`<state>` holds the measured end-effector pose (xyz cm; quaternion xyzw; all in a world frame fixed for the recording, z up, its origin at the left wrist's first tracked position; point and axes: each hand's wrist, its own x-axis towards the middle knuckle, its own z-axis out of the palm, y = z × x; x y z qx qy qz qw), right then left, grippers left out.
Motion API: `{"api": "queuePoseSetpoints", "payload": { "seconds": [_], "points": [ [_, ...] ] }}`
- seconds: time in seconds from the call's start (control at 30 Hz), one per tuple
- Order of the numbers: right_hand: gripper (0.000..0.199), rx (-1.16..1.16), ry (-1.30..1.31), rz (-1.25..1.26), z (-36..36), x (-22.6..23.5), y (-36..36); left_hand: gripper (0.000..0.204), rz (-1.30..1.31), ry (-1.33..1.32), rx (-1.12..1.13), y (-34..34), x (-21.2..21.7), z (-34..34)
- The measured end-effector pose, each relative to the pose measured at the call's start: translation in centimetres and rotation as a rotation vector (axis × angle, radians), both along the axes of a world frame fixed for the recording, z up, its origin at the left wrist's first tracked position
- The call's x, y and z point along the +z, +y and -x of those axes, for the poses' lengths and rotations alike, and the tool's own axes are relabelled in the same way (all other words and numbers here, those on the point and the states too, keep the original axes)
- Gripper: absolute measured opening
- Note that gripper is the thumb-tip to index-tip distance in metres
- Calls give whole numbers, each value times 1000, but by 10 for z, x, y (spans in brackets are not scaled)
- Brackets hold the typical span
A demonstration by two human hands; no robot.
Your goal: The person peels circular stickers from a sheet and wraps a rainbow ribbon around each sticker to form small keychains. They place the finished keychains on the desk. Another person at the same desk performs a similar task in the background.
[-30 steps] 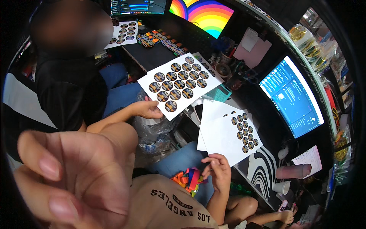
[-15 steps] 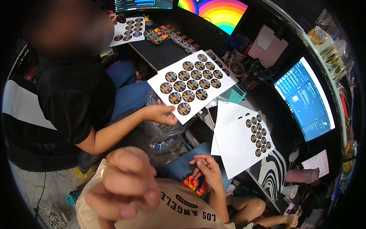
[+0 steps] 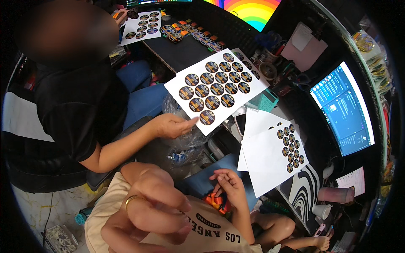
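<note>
Close to the camera, my left hand (image 3: 152, 206), with a gold ring, is curled with its fingertips drawn in; whatever may be between them is hidden. My right hand (image 3: 228, 185) rests over my lap with loosely bent, parted fingers and nothing visible in them. Just beneath it is a bunch of orange and red ribbon pieces (image 3: 217, 203). Ahead lies a white sheet of round dark stickers (image 3: 217, 89), with a co-worker's hand (image 3: 175, 125) at its near left corner. Right of it, white sheets (image 3: 265, 181) overlap, the top one bearing smaller round dark stickers.
A co-worker in black (image 3: 76, 92) sits at the left. Finished round badges with ribbons (image 3: 194, 33) line the far desk. At the right stand a lit monitor (image 3: 344, 109), a pink tumbler (image 3: 335, 195) and a white cup (image 3: 321, 211). Another person's bare legs (image 3: 274, 227) show at lower right.
My left hand has shifted slightly right and its fingers show more clearly. The co-worker's fingers have loosened from the sheet's corner and moved a little left. My right hand stays put.
</note>
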<state>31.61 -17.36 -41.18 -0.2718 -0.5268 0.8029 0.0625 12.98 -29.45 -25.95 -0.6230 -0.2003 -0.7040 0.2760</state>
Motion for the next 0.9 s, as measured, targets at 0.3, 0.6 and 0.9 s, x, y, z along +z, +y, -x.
{"api": "queuePoseSetpoints", "payload": {
  "seconds": [0.3, 0.6, 0.9],
  "points": [
    [24, 4, -7, -9, 1, -5, -2, 81, 80, -31, -122, 6, -3, -4],
    [25, 33, -12, -7, 4, -7, -3, 87, 134, 0, -188, 9, -5, -2],
    [25, 35, -19, 11, 5, -7, -3, 92, 171, -10, -199, 11, -2, -3]
  ]
}}
